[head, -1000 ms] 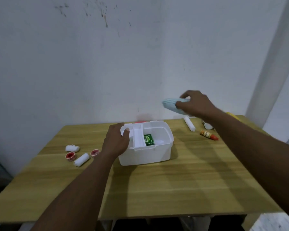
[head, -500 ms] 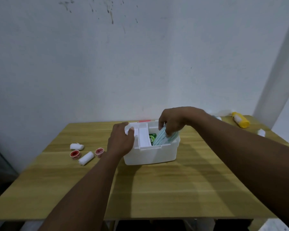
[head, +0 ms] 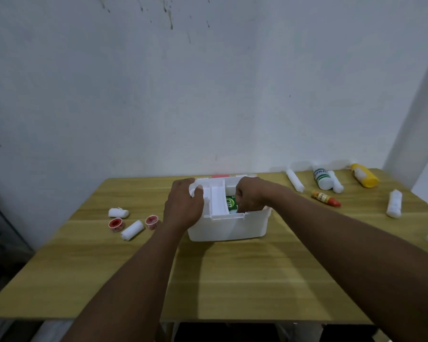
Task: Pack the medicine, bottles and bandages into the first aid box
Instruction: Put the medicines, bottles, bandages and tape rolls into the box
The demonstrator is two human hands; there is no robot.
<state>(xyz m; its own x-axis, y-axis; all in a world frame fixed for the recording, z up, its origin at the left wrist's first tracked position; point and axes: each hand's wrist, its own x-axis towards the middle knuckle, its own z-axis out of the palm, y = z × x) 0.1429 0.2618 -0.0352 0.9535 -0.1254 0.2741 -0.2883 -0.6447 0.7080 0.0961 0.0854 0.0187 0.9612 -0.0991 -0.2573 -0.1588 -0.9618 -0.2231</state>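
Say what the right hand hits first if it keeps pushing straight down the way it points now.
Probably the box's contents: the right hand points down into the white first aid box, beside the green packet. What lies under the fingers is hidden, so depth is uncertain.

White first aid box open mid-table, green medicine carton inside, bandage rolls, bottles outside

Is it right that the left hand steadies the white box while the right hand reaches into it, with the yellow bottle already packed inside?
Not quite. In the head view the yellow bottle lies on the table, right of the white box. The left hand steadies it; the right hand reaches in.
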